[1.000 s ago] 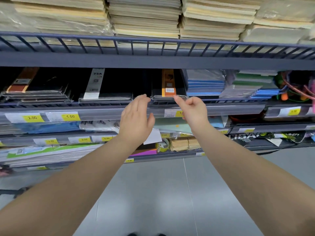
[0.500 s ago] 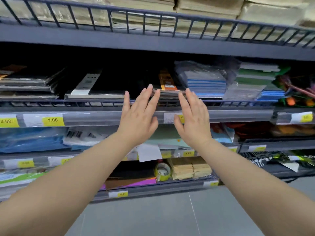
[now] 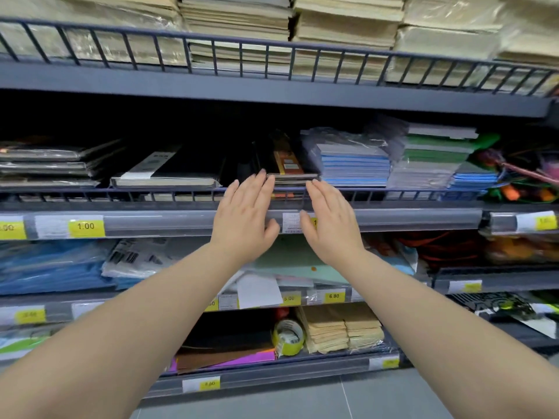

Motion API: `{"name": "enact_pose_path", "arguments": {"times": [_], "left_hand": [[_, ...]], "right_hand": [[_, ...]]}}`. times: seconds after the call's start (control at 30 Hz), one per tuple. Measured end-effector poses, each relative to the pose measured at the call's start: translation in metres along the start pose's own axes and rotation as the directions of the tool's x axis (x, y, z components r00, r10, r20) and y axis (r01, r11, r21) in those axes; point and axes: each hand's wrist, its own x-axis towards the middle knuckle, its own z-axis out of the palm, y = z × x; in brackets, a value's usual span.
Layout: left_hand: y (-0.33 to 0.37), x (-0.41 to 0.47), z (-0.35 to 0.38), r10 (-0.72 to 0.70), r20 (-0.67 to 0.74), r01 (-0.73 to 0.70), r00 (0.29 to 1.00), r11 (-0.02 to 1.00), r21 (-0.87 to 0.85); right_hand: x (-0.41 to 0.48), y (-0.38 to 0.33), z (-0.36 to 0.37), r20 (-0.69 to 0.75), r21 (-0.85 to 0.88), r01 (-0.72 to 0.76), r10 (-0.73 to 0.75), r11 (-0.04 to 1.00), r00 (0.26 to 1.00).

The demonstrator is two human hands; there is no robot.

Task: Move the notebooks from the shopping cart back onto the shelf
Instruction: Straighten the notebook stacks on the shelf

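— Where's the notebook (image 3: 291,176)?
— On the shelf (image 3: 393,218), behind the rail (image 3: 151,191), between your left hand (image 3: 245,214) and right hand (image 3: 330,220). Both are open and empty.
— Next?
— Push its near edge evenly with flat fingers, squaring it beside the blue stack (image 3: 354,164).

Notebooks on the middle shelf, flanked by two raised hands.

The notebooks (image 3: 292,172) are stacked on the middle shelf (image 3: 393,204), behind its wire rail. A thick single notebook (image 3: 169,175) is laid to their left, and a wrapped pile (image 3: 354,164) is set just beside them on the right. The left hand (image 3: 245,213) and right hand (image 3: 329,220) are held before the rail, one at each front corner of the stack. A tape roll (image 3: 288,337) is placed two shelves below.
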Motion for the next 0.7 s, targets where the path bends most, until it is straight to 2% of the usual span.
{"name": "enact_pose_path", "arguments": {"times": [0.07,0.17,0.27,0.37,0.53,0.6,0.7], "left_hand": [[0.001,0.002,-0.009,-0.04,-0.028,0.037,0.999,0.994,-0.099],[0.01,0.013,-0.022,-0.172,-0.015,0.164,0.985,0.957,-0.238],[0.018,0.032,-0.028,-0.278,0.087,0.288,0.957,0.949,-0.132],[0.02,0.05,-0.03,-0.405,0.234,0.433,0.884,0.898,-0.082],[0.029,0.05,-0.025,-0.435,0.156,0.435,0.887,0.9,0.037],[0.029,0.05,-0.026,-0.44,0.16,0.444,0.883,0.896,0.012],[0.029,0.053,-0.033,-0.459,0.2,0.478,0.865,0.876,-0.057]], "right_hand": [[0.005,0.003,-0.006,-0.049,0.068,-0.04,0.043,0.997,0.998],[0.009,0.006,-0.012,-0.122,0.118,-0.089,0.103,0.989,0.987],[0.009,0.008,-0.018,-0.091,0.093,-0.102,0.111,0.99,0.99],[0.012,0.007,-0.024,-0.108,-0.002,-0.045,0.044,0.999,0.993],[0.026,0.001,-0.023,-0.073,-0.192,0.028,-0.043,0.981,0.996],[0.029,0.0,-0.022,0.011,-0.269,0.079,-0.08,0.96,0.997],[0.034,-0.006,-0.025,0.063,-0.239,0.071,-0.058,0.968,0.996]]}}
